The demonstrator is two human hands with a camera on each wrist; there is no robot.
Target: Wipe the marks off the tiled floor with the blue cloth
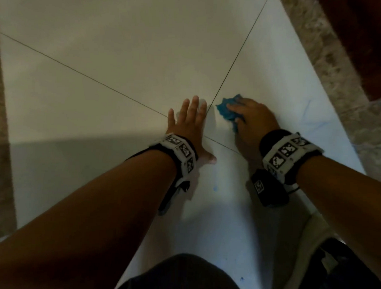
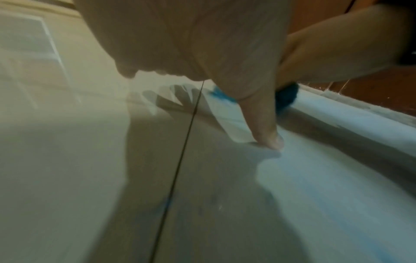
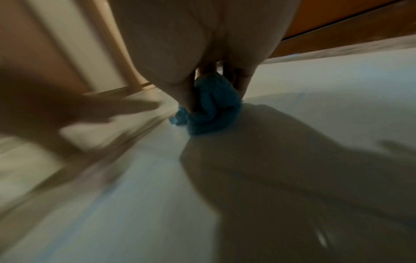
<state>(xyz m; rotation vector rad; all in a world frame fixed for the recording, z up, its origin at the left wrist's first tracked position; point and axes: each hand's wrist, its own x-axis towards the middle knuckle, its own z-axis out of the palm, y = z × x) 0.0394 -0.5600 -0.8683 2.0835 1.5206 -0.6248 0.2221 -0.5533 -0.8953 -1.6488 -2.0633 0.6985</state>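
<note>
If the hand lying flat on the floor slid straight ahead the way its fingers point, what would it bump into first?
Probably nothing: the left hand points up over bare tiled floor, crossing only a flat grout line. The blue cloth sits off to its right.

Tiled floor [image 1: 123,60]: off-white to pale grey, plain, crossed by thin dark grout lines [image 1: 237,59]. Cloth [image 1: 227,110]: bright blue, solid, crumpled. Marks [image 1: 317,125]: faint blue streaks on the tile right of the cloth; a small blue smudge [image 1: 215,188] nearer the body; a tiny dark blue speck [image 1: 242,278]. Border strip [image 1: 349,94]: mottled brown-grey stone pattern. Surface beyond it [image 1: 364,38]: dark reddish-brown. Wrist bands [image 1: 289,153]: black straps with white blocks bearing black-and-white square code patterns.
</note>
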